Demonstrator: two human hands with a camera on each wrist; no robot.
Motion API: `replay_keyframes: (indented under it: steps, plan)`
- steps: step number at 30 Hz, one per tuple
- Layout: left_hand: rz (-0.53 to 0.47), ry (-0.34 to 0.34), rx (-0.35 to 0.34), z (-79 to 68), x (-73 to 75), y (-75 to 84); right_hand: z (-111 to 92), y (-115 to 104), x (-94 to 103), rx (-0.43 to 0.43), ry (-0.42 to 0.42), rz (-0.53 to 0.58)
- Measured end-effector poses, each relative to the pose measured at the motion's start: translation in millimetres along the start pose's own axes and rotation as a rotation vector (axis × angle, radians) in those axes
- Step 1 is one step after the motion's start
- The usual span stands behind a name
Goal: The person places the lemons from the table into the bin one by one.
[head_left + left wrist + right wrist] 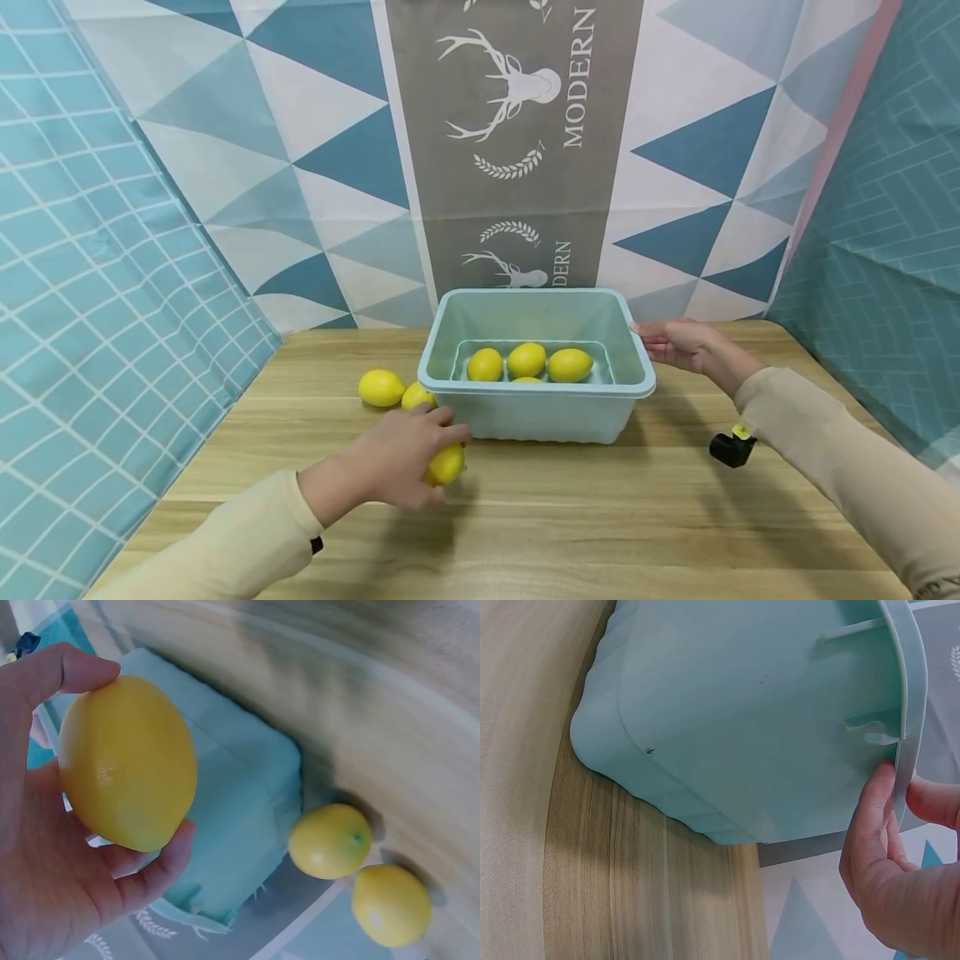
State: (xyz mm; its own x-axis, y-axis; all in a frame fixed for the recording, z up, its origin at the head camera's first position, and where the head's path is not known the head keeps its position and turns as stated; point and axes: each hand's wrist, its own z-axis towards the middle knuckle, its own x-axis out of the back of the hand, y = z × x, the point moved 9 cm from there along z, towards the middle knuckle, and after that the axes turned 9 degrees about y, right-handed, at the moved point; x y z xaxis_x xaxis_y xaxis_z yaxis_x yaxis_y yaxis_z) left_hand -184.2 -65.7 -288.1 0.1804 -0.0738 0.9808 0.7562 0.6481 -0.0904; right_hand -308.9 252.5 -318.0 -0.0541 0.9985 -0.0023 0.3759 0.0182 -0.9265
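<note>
My left hand grips a yellow lemon between thumb and fingers, in front of the bin's left corner. A light blue plastic bin stands on the table, with several lemons lying on its floor. At the bin's right side my right hand pinches the rim, thumb on one face and fingers beneath the edge. Two more lemons, one farther left and one close to the bin's wall, lie on the table; the left hand partly covers the nearer one in the head view.
The wooden table meets a patterned cloth backdrop just behind the bin. Tiled-print cloth borders the left side, teal cloth the right. A small black object with a yellow piece shows beside the right forearm.
</note>
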Motion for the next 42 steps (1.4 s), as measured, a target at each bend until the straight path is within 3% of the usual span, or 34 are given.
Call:
replay_keyframes:
  steps: [12,26,33,42]
  plan:
    - [0.022,0.042,-0.039,13.7,28.0,3.7,0.0,-0.8,-0.5,0.014,-0.011,-0.002]
    - [-0.057,0.143,-0.044,34.9,68.6,2.6,1.9,-2.1,0.6,0.028,-0.007,-0.039]
    - [-0.057,0.13,-0.031,53.6,78.8,-3.8,1.1,-1.2,-0.5,0.023,-0.014,-0.033]
    - [-0.048,0.053,-0.021,76.9,82.1,-10.0,-0.2,-0.6,-1.2,0.006,-0.013,-0.038]
